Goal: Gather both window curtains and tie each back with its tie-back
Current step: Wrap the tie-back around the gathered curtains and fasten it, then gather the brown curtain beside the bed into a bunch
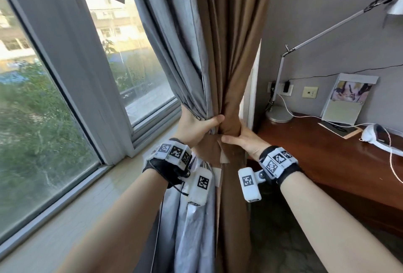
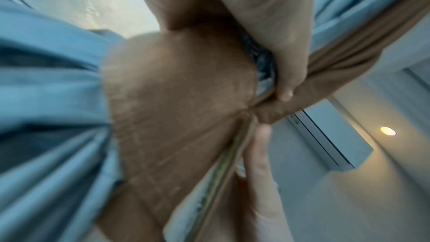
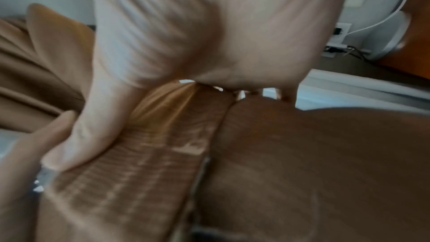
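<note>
The curtain (image 1: 229, 43), brown with a grey lining (image 1: 178, 43), hangs bunched at the window's right edge. My left hand (image 1: 197, 125) grips the bunch from the left, thumb laid across the brown folds. My right hand (image 1: 242, 138) wraps it from the right, thumb pressing on the brown tie-back (image 1: 209, 149) that lies across the bunch just below. In the left wrist view the tie-back (image 2: 181, 108) fills the middle, blurred, beside the lining (image 2: 46, 98). In the right wrist view my thumb pins the tie-back (image 3: 139, 163) against the curtain (image 3: 314, 172). The fingers behind the cloth are hidden.
A dark wooden desk (image 1: 327, 157) stands close on the right, with a lamp (image 1: 281, 89), a leaning card (image 1: 346, 98), and a white device with cable (image 1: 375, 133). The window sill (image 1: 87, 207) and window frame (image 1: 72, 65) run along the left.
</note>
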